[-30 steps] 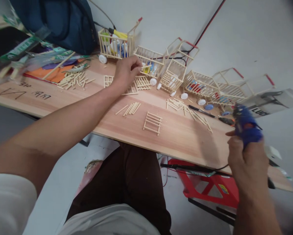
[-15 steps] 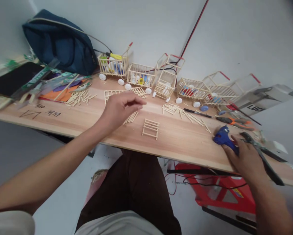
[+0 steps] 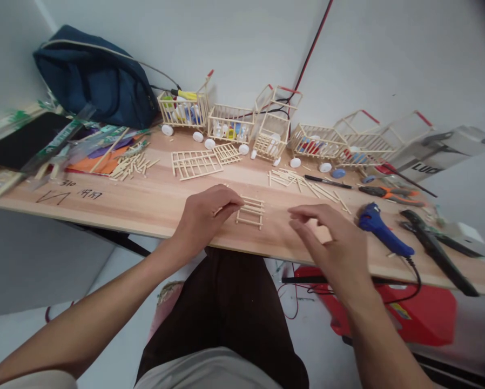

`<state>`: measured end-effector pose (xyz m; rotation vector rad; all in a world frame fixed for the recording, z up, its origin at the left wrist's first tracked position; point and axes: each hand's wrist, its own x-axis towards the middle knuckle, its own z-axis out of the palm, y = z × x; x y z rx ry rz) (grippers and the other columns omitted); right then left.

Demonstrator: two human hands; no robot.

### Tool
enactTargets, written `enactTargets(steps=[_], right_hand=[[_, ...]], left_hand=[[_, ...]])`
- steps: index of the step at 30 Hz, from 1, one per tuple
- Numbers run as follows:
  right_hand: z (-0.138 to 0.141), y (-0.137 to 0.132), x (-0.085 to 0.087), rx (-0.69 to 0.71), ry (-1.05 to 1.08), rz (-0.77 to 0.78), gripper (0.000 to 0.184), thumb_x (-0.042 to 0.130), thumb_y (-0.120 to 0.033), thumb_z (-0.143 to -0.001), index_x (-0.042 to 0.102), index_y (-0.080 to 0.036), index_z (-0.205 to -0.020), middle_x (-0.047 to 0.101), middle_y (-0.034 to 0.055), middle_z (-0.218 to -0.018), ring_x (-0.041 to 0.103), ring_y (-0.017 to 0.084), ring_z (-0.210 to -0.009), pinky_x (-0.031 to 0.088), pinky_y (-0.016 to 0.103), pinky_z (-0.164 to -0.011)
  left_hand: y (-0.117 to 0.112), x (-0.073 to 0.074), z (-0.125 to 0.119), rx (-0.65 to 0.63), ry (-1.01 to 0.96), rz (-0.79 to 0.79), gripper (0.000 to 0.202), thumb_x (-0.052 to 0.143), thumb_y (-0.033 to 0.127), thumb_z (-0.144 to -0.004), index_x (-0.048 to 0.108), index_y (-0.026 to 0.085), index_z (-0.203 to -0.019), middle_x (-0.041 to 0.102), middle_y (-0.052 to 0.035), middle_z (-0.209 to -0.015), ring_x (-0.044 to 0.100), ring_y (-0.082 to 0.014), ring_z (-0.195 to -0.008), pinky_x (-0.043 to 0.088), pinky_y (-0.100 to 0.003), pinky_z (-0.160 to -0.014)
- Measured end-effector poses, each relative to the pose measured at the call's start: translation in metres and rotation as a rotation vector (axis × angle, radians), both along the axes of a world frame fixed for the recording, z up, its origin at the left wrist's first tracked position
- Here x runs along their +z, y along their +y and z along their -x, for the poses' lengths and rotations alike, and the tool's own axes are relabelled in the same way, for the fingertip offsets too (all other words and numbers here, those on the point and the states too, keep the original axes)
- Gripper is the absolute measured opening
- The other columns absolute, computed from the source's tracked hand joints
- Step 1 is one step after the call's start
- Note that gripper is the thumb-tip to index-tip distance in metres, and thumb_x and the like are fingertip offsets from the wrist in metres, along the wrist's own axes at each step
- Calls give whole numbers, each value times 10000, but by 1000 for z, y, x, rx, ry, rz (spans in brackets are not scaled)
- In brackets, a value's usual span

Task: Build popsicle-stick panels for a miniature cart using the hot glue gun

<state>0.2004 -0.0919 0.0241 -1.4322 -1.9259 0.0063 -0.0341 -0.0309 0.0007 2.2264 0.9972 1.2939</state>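
A small ladder-like frame of thin wooden sticks [image 3: 252, 220] lies flat on the tabletop. At its upper left corner, the thumb and fingertips of my left hand [image 3: 206, 213] are pinched together on its edge. My right hand [image 3: 334, 240] hovers to the right of the frame, empty, with thumb and fingers apart. Beyond my right hand, a blue hot glue gun [image 3: 382, 229] lies on its side with its cord hanging over the front edge. Two larger stick grids [image 3: 196, 163] lie behind my left hand, partly overlapping.
Several miniature stick shopping carts [image 3: 230, 127] line the wall. Loose sticks [image 3: 303, 182] lie before them. Orange-handled pliers [image 3: 390, 194], a pen [image 3: 327, 182] and a black-handled tool [image 3: 439, 251] are at right. A blue bag [image 3: 96, 81] stands at left.
My right hand has let go of the glue gun and moved left toward the small frame. My left hand has come down and nearer to the frame's corner.
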Motion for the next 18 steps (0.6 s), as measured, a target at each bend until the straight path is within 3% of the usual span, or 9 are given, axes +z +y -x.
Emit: enactTargets(steps=[3,7,18], right_hand=[[18,12,-10,66,47,72,125,632,-288,-890,661,-235,-999,725,9,-951,651,144,-759,465,311,-750],[19,20,-20,63,87,123,61,628,-269,-884,670,-229,-902,719,-6,-878,628,139,-730,450,284,-714],[21,24,-26,31,107,170,62,604,-263,-871,647,-220,-873,675,-9,-783,566,135,-675,414,261,-643]], left_hand=[[-1,0,-2,-7,15,-16,94,616,99,-872,667,174,-846,708,1,-865,646,-110,-839,480,-207,-774],[-1,-4,-3,-7,33,-5,87,612,118,-879,666,182,-856,708,4,-862,648,-122,-846,482,-222,-774],[3,-12,-7,-27,44,-7,99,589,137,-893,674,184,-873,714,-5,-884,655,-132,-862,483,-237,-792]])
